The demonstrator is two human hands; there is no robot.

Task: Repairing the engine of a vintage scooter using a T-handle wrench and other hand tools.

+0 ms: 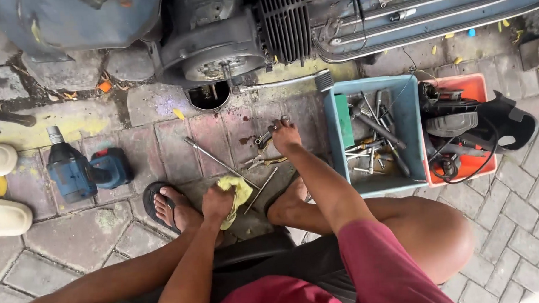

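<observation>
Left hand (216, 202) is clamped on a yellow rag (239, 194) by the sandalled foot (169, 209); right hand (285, 135) is closed on pliers (265, 137) on the pavers. Long metal rod (220, 163) lies between them. Blue tool tray (373, 133) sits just right, cordless impact driver (82, 170) well left, engine casing (221, 45) ahead.

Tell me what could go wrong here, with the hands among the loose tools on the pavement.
The right hand reaches into loose pliers and could be pinched or scratched. The long rod lies near the sandaled foot and might roll underfoot. The yellow rag in the left hand could snag on tools.
</observation>
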